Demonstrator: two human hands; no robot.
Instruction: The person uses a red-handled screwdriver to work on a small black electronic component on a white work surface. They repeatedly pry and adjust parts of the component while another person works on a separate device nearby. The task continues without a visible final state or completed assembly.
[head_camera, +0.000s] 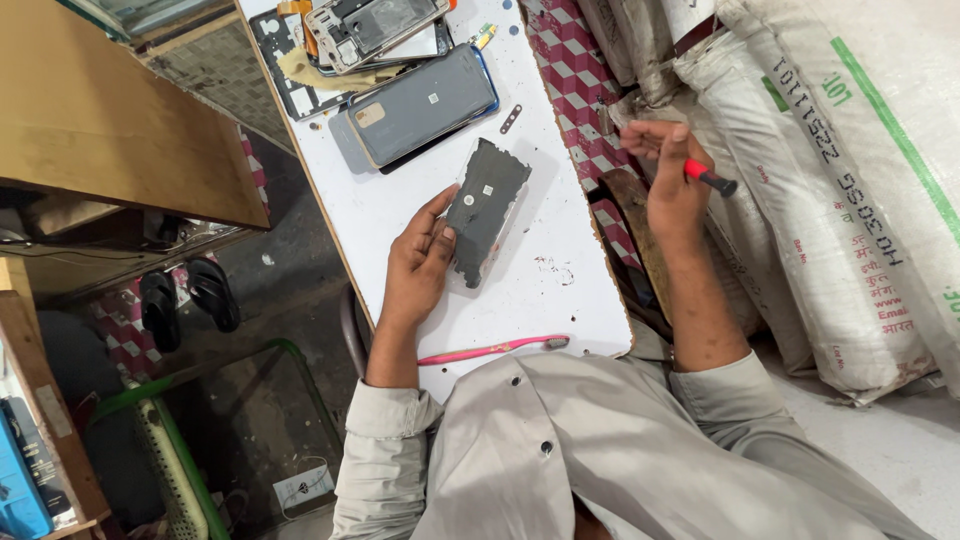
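Phone frame (486, 208): long axis runs away along bench (560, 290)
Left hand (418, 265): fingers grasping its near edge
Right hand (672, 175): clenched on red screwdriver (710, 179), off right

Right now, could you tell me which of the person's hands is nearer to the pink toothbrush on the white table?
The left. The left hand rests on the table beside the opened phone, just above the pink toothbrush. The right hand is off the table's right edge, holding a red-handled screwdriver.
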